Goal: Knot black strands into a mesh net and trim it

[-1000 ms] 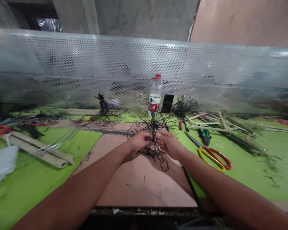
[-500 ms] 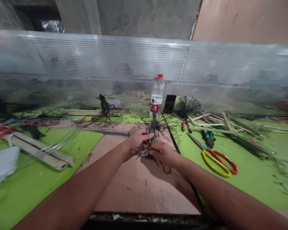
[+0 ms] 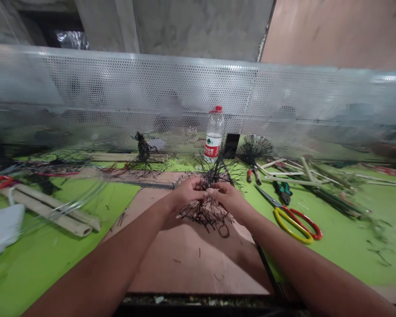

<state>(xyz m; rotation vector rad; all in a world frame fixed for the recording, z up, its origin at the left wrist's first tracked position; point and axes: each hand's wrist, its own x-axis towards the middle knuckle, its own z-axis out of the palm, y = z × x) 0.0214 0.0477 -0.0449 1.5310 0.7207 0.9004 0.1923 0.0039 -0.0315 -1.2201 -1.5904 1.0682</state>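
A bundle of thin dark wires [image 3: 208, 213], branching outward at top and bottom like a small wire tree, is held over the pinkish board [image 3: 185, 264]. My left hand [image 3: 188, 193] is closed on its narrow middle from the left. From the right, my right hand [image 3: 228, 198] pinches the same middle part, fingertips meeting those of the left. The wires' upper spray fans out beyond my fingers, and the lower ends hang toward the board, one of them curled in a loop. My fingers cover the exact spot they grip.
Right of the board lie red-and-yellow scissors [image 3: 293, 224], green-handled pliers [image 3: 283, 192] and thin strips. A water bottle [image 3: 214, 136] and a dark phone-like slab [image 3: 232, 146] stand behind. More wire bundles [image 3: 143, 147] stand near the perforated metal screen [image 3: 119, 88]. Bamboo tubes [image 3: 53, 209] lie left.
My right hand has moved up from the lower wires to the middle, beside my left fingertips. The lower wires now spread more openly beneath both hands. The view has shifted slightly.
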